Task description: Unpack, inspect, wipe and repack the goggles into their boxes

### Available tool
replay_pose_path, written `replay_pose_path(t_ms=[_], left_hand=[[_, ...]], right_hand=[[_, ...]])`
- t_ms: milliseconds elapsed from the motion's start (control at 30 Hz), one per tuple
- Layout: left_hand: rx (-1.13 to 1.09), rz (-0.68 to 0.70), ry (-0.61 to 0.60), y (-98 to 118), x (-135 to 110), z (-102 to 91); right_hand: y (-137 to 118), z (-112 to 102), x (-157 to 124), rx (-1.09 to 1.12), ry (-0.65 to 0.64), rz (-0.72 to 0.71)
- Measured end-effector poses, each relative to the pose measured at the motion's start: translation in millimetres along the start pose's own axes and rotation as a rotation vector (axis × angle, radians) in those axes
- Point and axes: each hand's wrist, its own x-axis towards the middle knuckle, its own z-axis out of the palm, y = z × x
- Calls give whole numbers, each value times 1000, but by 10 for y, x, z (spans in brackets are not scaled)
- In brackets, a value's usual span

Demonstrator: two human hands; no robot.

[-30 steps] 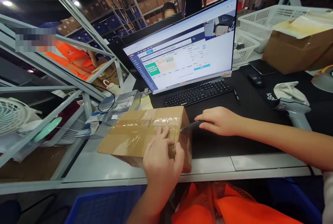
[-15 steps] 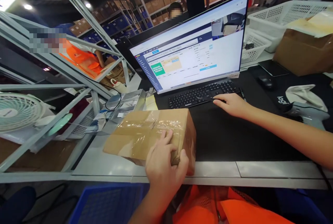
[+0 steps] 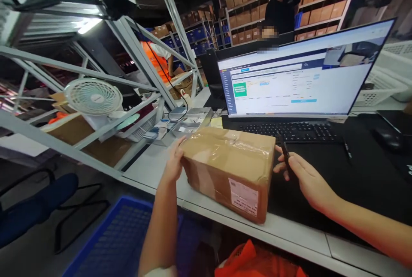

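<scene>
A taped cardboard box (image 3: pixel 225 152) rests on the desk's front edge, with a white printed label (image 3: pixel 243 197) on the side that faces me. My left hand (image 3: pixel 174 160) grips the box's left end, its fingers curled over the edge. At the other end, my right hand (image 3: pixel 301 174) is closed on a slim dark knife (image 3: pixel 284 150), which points up and away. The right fingertips are close to the box's right end; whether they touch it I cannot tell.
Behind the box stand a black keyboard (image 3: pixel 292 131) and a lit monitor (image 3: pixel 283 84). A pen (image 3: pixel 347 148) and a mouse (image 3: pixel 388 139) lie to the right. Metal trays (image 3: pixel 193 120) and a fan (image 3: pixel 93 97) are at left. Below the desk is a blue crate (image 3: pixel 112 234).
My right hand has picked up the knife by the keyboard and come to the box's right end. My left hand has gone from the box's top to its left end. The labelled side now shows.
</scene>
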Motion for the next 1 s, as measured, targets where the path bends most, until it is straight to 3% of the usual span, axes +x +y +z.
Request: replay_pose_path(t_ms=[100,233,300,400,533,633,733,833,1000], left_hand=[[-147,0,-50,41,-148,-11],[22,54,6,202,-724,45],[79,149,27,225,-1002,88],[119,349,87,257,-1222,131],[184,621,78,379,-1169,86],[219,758,0,465,-1059,40],[231,787,10,483,-1015,27],[174,794,32,454,-1056,25],[114,758,75,424,-1171,42]], right_hand=[[-56,66,68,22,55,2],[-162,-37,208,-61,169,-10],[-206,-120,246,-140,219,14],[-313,-253,254,-368,231,37],[-706,-300,269,-906,200,-162],[-1090,-38,266,-1235,133,-350],[-1318,453,206,-1355,-228,-559],[-1360,927,141,-1458,-560,-712],[-1332,1310,115,-1546,-697,-779]])
